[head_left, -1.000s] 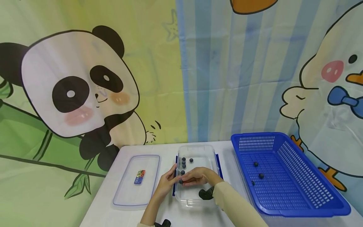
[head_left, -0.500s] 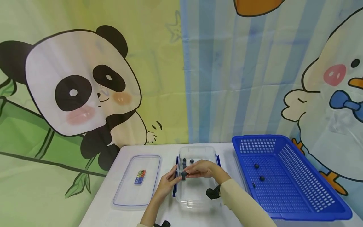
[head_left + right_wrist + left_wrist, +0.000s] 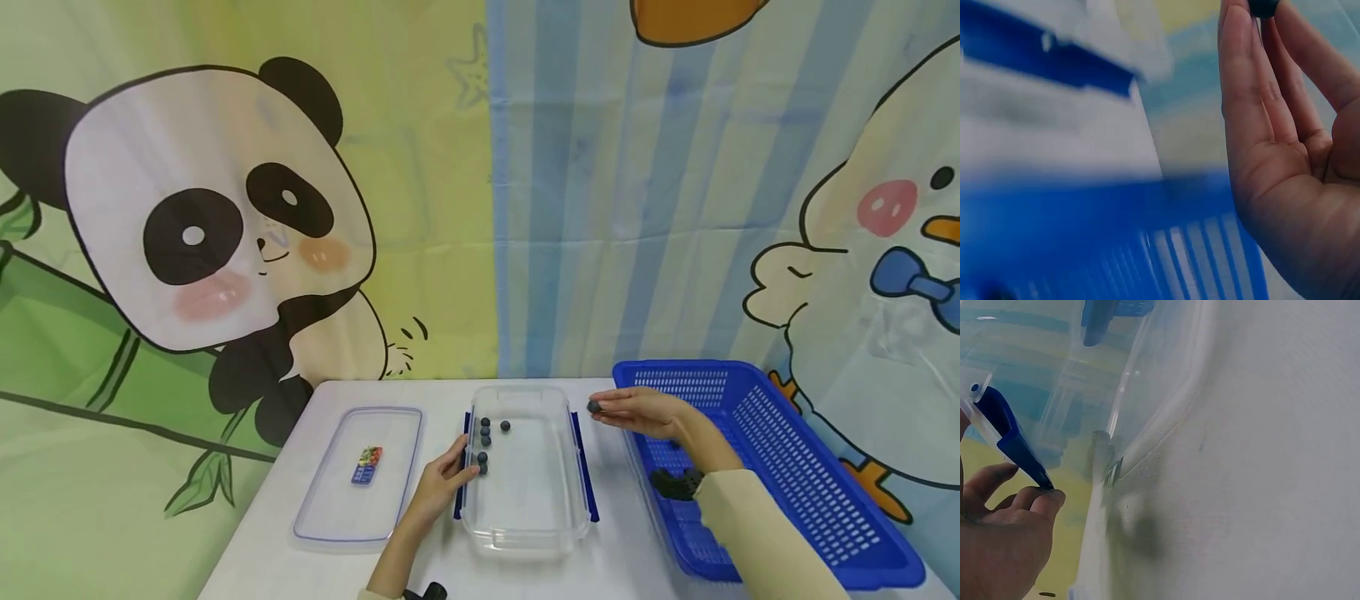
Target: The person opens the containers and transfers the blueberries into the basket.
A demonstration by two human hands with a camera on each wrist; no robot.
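At a white table (image 3: 255,558), a person pinches one dark ball (image 3: 594,406) at the fingertips of the right hand (image 3: 648,411), the fingers nearly straight and drawn narrow, over the gap between a clear box (image 3: 540,500) to that hand's left and a blue basket (image 3: 802,500) under its wrist. The left hand (image 3: 437,482) grips the box's side, thumb at the rim, fingers outside by a blue latch (image 3: 1013,434). Just right of that thumb, inside the box, two balls (image 3: 482,458) touch; three more line the same wall beyond them, and a sixth sits apart, farther off. What looks like another shows in the basket, half hidden by the right wrist. Left of the left hand lies a lid (image 3: 345,508). The fingertip hold seems right for something so small and round: firm enough to keep it from slipping, light enough not to squeeze it out. Good handling here calls for keeping the ball above the far latch (image 3: 584,467) and both rims, and for a low, gentle release rather than a drop, since it would likely roll. A steady left grip should keep the lined-up pieces from shifting.
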